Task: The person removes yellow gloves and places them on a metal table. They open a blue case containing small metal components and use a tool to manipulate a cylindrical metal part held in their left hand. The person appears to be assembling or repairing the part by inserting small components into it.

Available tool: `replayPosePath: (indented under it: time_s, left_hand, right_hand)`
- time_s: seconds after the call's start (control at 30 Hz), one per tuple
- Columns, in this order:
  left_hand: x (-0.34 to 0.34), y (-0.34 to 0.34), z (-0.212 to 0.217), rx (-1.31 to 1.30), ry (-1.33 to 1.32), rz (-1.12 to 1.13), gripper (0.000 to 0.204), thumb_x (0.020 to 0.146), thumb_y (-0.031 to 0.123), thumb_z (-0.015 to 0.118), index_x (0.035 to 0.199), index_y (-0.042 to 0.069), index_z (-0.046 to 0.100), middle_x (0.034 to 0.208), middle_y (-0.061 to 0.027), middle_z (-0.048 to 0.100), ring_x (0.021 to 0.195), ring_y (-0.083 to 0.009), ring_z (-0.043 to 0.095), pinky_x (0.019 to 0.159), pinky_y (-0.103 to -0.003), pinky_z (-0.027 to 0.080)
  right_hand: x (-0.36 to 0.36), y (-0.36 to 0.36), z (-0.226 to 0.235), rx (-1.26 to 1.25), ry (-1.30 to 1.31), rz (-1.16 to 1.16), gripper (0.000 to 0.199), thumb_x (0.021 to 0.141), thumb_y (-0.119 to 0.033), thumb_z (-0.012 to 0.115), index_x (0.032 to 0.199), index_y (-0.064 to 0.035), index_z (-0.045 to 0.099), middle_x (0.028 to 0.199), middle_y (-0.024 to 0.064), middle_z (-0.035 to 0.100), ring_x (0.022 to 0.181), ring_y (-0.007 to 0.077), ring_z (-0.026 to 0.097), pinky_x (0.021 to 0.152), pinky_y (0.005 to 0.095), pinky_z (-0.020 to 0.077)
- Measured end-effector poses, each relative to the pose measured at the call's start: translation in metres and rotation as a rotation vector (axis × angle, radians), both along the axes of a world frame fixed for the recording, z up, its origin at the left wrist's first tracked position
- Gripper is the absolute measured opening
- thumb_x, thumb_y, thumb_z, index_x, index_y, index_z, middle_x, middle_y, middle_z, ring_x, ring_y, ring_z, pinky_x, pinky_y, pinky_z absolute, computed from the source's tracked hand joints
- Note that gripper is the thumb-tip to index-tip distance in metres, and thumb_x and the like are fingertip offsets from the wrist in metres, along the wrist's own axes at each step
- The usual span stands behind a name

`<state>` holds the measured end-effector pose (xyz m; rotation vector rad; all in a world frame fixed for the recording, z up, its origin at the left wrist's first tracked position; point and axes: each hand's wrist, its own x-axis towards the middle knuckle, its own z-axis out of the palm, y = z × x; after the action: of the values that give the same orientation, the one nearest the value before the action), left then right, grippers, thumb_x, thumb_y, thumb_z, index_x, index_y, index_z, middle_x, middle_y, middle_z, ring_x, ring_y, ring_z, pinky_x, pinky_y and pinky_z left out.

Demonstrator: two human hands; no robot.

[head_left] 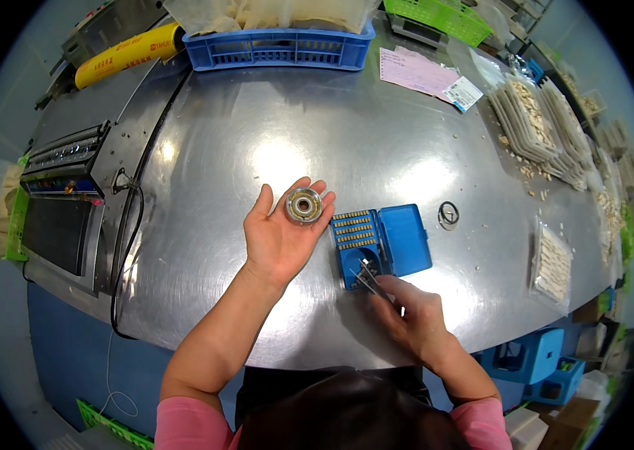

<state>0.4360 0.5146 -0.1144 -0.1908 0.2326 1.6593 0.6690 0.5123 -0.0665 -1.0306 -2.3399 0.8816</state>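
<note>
We see a round metal piece (304,205), ring-shaped with a hole at its centre, resting on the fingers of the left hand (279,236). That hand is palm up and spread wide, the thumb standing away from the fingers, which lie flat beneath the piece rather than gripping it. To its right, the right hand (414,315) holds a pair of metal tweezers (369,283) between thumb and fingers, with the tips over the lower compartment of a blue box (343,262). We can make out small bits in that compartment, though the tweezers and their glare keep us from telling whether the tips have hold of one.

Above that compartment, we find short brass-coloured pieces (354,229) standing in neat rows. The box's lid (406,240) is folded open to the right, and just beyond it a few thin black rings (448,216) lie on the steel bench (234,120).

Farther out, we see a pink sheet (416,73) and a white card (462,94) near the far edge, beside a blue crate (279,51) holding clear bags. On our right are stacked trays (527,124) of pale pieces, some of them spilled alongside, and nearer us a clear pack (551,262). On our left, a black cable (137,225) runs down past a machine (65,169), with a yellow roll (128,55) behind.
</note>
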Motion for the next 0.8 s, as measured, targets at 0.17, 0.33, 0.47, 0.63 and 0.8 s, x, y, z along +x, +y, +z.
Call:
replayPosePath:
  time_s: [0.17, 0.33, 0.47, 0.63, 0.8]
  left_hand:
    - [0.001, 0.001, -0.001, -0.008, 0.021, -0.005, 0.059, 0.100, 0.044, 0.031, 0.133, -0.005, 0.035, 0.139, -0.0246, 0.033, 0.133, -0.0410, 0.030, 0.111, -0.050, 0.030]
    - [0.002, 0.000, -0.001, -0.008, 0.027, -0.027, 0.058, 0.100, 0.044, 0.032, 0.133, -0.005, 0.036, 0.139, -0.0246, 0.034, 0.133, -0.0411, 0.030, 0.111, -0.050, 0.030]
    - [0.002, 0.000, 0.000, -0.022, 0.023, -0.020, 0.058, 0.100, 0.044, 0.032, 0.131, -0.005, 0.037, 0.138, -0.0246, 0.035, 0.132, -0.0418, 0.031, 0.111, -0.051, 0.030]
    - [0.000, 0.000, -0.001, -0.020, 0.003, -0.016, 0.058, 0.100, 0.044, 0.033, 0.130, -0.005, 0.038, 0.137, -0.0247, 0.036, 0.131, -0.0421, 0.032, 0.111, -0.051, 0.030]
    - [0.000, -0.001, 0.000, -0.024, -0.011, -0.013, 0.058, 0.100, 0.045, 0.033, 0.128, -0.006, 0.040, 0.137, -0.0249, 0.037, 0.132, -0.0422, 0.032, 0.111, -0.052, 0.030]
  right_hand:
    - [0.002, -0.003, -0.003, 0.011, 0.018, 0.001, 0.022, 0.080, -0.010, 0.071, 0.098, 0.0004, 0.063, 0.090, 0.0170, 0.068, 0.064, 0.0303, 0.067, 0.056, 0.0339, 0.0533]
    - [0.003, -0.011, 0.002, -0.041, 0.006, 0.003, 0.022, 0.080, -0.010, 0.071, 0.098, 0.0012, 0.063, 0.091, 0.0169, 0.068, 0.064, 0.0294, 0.066, 0.056, 0.0332, 0.0530]
    - [0.004, -0.014, 0.004, -0.058, 0.025, -0.006, 0.023, 0.080, -0.009, 0.070, 0.099, 0.0016, 0.062, 0.093, 0.0174, 0.067, 0.065, 0.0287, 0.067, 0.057, 0.0326, 0.0530]
    - [0.009, -0.016, 0.005, 0.020, 0.045, 0.024, 0.024, 0.079, -0.007, 0.071, 0.099, 0.0022, 0.061, 0.098, 0.0181, 0.067, 0.070, 0.0296, 0.068, 0.061, 0.0317, 0.0548]
    - [0.002, -0.014, 0.004, 0.091, 0.081, 0.087, 0.024, 0.078, -0.006, 0.072, 0.097, 0.0019, 0.061, 0.098, 0.0177, 0.067, 0.068, 0.0293, 0.068, 0.058, 0.0319, 0.0550]
